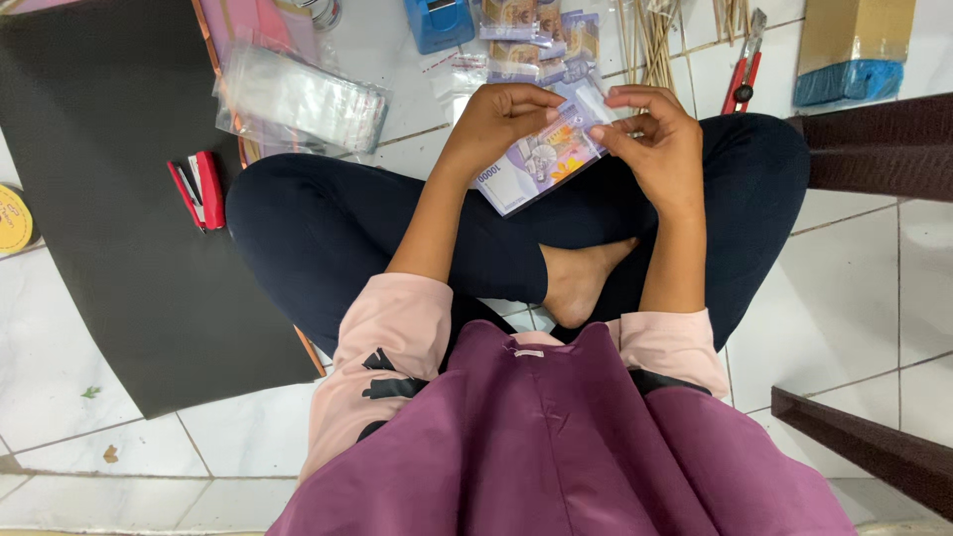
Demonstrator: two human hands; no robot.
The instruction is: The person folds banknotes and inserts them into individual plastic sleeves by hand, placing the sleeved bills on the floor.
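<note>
I sit cross-legged on a tiled floor in dark trousers. A purple banknote [534,164] is held over my lap by both hands. My left hand [501,117] grips its upper left edge with curled fingers. My right hand [655,139] pinches its upper right end, where a clear plastic sleeve seems to cover the note's tip. The note slants from lower left to upper right, with its lower left corner free above my thigh.
On the left lies a black sheet [109,218] with a red stapler [199,189] on it. A stack of clear plastic bags [298,99] lies beyond my knee. More banknotes in sleeves [536,35], wooden sticks [655,40], a red cutter [743,74] and a blue dispenser [439,22] lie ahead.
</note>
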